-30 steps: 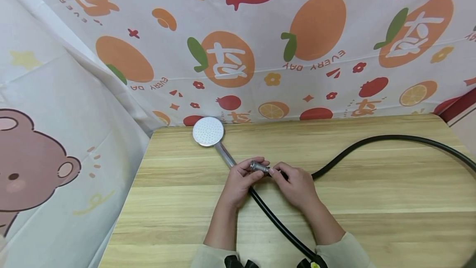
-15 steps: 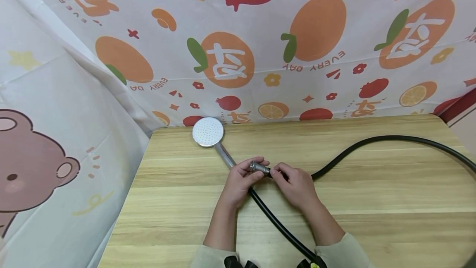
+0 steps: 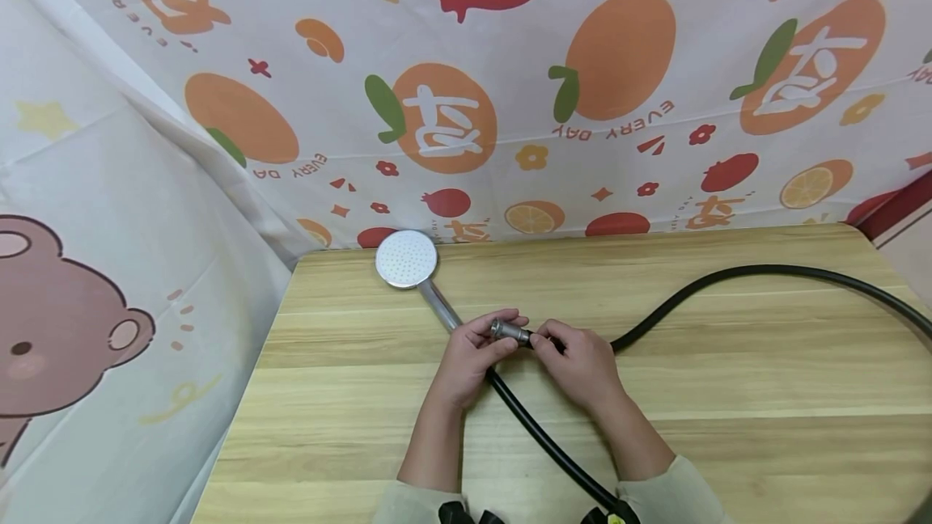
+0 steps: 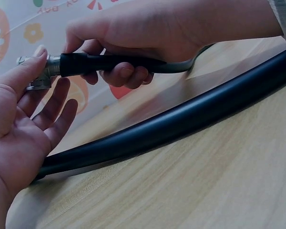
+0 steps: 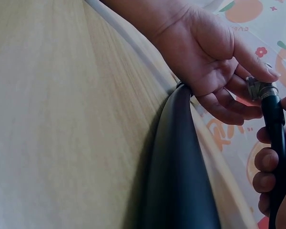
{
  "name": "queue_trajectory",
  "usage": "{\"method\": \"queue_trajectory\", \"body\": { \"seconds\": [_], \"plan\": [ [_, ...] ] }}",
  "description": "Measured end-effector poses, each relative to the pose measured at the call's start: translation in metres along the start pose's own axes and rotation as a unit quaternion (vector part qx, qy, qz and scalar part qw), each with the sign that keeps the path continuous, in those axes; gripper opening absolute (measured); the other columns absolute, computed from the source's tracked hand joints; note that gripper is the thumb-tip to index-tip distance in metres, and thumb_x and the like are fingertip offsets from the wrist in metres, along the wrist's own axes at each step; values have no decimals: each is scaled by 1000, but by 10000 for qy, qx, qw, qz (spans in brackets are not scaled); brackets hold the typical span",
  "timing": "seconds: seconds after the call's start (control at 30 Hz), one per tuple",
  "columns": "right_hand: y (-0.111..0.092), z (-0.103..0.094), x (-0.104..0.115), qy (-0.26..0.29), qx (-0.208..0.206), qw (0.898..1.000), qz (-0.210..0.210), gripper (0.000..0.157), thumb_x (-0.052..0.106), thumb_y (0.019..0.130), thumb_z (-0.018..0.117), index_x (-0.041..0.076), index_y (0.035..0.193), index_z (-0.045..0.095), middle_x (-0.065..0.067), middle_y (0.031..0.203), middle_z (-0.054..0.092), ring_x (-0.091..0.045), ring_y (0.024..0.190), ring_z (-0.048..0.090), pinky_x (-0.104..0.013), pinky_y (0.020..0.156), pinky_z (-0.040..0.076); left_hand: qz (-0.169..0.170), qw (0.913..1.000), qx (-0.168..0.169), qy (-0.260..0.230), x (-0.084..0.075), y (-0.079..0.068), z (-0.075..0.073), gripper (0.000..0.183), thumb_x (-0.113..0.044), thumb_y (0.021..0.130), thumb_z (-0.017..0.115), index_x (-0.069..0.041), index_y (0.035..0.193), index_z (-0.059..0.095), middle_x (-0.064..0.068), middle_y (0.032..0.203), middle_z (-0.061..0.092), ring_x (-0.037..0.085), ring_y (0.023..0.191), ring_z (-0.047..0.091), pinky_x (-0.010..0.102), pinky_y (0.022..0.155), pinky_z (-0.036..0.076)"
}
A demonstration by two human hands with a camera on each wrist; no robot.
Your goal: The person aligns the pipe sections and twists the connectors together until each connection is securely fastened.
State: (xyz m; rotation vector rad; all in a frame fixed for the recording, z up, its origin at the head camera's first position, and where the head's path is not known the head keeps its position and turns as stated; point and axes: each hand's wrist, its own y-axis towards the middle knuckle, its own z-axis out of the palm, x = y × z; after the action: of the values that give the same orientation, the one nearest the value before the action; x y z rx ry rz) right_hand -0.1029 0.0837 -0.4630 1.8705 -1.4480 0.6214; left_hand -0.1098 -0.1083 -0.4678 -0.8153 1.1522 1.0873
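Note:
Between the thumb and fingers of my left hand (image 3: 466,358) is a silver metal fitting (image 3: 507,330). In the left wrist view this fitting (image 4: 42,78) has a short branch pointing down. The black hose end (image 4: 76,64) meets it, and my right hand (image 3: 582,362) grips that end with curled fingers. The right wrist view shows the same hose end (image 5: 272,112) upright below the fitting (image 5: 261,89). Behind my left hand lies a chrome shower head (image 3: 406,259), face up, its handle (image 3: 439,304) partly hidden by the hand.
A black hose (image 3: 542,431) runs from beneath my left hand to the table's front edge. From my right hand, hose (image 3: 764,269) curves off to the right. The wooden table (image 3: 328,395) meets a fruit-print cloth (image 3: 510,184) at the back; a bear-print cloth (image 3: 65,322) hangs left.
The fitting and the fingers on it have shifted only very slightly. Both hands keep their hold, and the shower head lies in the same place.

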Motion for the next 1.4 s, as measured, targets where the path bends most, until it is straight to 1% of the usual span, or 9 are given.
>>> {"method": "queue_trajectory", "body": {
  "seconds": [0.17,0.3,0.43,0.6,0.7,0.83,1.03,1.2,1.4],
  "plan": [
    [0,0,-1,25,-29,10000,5,15,31,92,62,31,78,67,14,57,49,-7,51,42,-26,50,34,-22,10000,1,-41,2,1,1,52,-11,89,72,10,133,53,9,121,69,11,108,66,22,89,55],
    [0,-1,-3,44,-10,10000,-13,15,34,93,62,32,79,67,15,58,50,-6,50,42,-25,49,34,-39,10000,-20,-80,3,2,1,51,-10,89,71,9,133,53,7,120,70,11,108,66,22,89,55],
    [2,-2,-4,63,-8,9999,-122,14,38,94,62,33,82,68,16,61,53,-5,52,45,-24,51,37,40,9999,-28,-109,4,4,0,50,-8,90,70,10,133,52,8,121,69,12,109,66,22,89,55],
    [5,-3,-3,104,-7,9997,-233,11,39,95,62,32,90,70,16,70,61,-5,59,50,-24,57,42,154,9996,-9,-233,3,5,0,55,-10,90,70,13,134,49,9,124,68,13,111,65,23,91,54],
    [6,-3,-1,194,33,9992,-348,10,37,93,65,29,98,69,14,70,59,-5,58,49,-24,55,42,159,9994,-78,-306,2,5,-2,57,-11,89,71,13,135,48,7,123,69,13,112,65,24,93,54],
    [8,-1,0,362,53,9977,-562,17,32,89,70,26,104,65,12,65,52,-6,54,44,-24,51,39,179,9989,-228,-355,0,3,-4,59,-12,89,72,15,134,47,3,121,69,12,110,66,23,92,54],
    [6,3,-1,472,6,9973,-565,24,31,84,77,26,102,61,13,68,55,-6,58,49,-23,54,42,164,9986,-263,-418,-2,2,-5,62,-16,88,73,15,135,46,1,120,70,11,109,65,21,89,55],
    [5,3,-2,498,-196,9969,-581,29,32,81,81,24,103,63,11,80,65,-8,67,55,-24,61,47,148,9982,-266,-523,1,3,-4,55,-13,89,71,11,133,50,3,122,69,10,107,65,22,89,55],
    [4,4,-7,426,-594,9919,-1041,28,27,77,84,19,99,68,6,88,71,-6,72,59,-25,63,51,134,9974,-301,-645,5,5,-2,47,-11,90,70,9,130,54,2,120,69,12,111,65,24,93,55]
  ]
}}
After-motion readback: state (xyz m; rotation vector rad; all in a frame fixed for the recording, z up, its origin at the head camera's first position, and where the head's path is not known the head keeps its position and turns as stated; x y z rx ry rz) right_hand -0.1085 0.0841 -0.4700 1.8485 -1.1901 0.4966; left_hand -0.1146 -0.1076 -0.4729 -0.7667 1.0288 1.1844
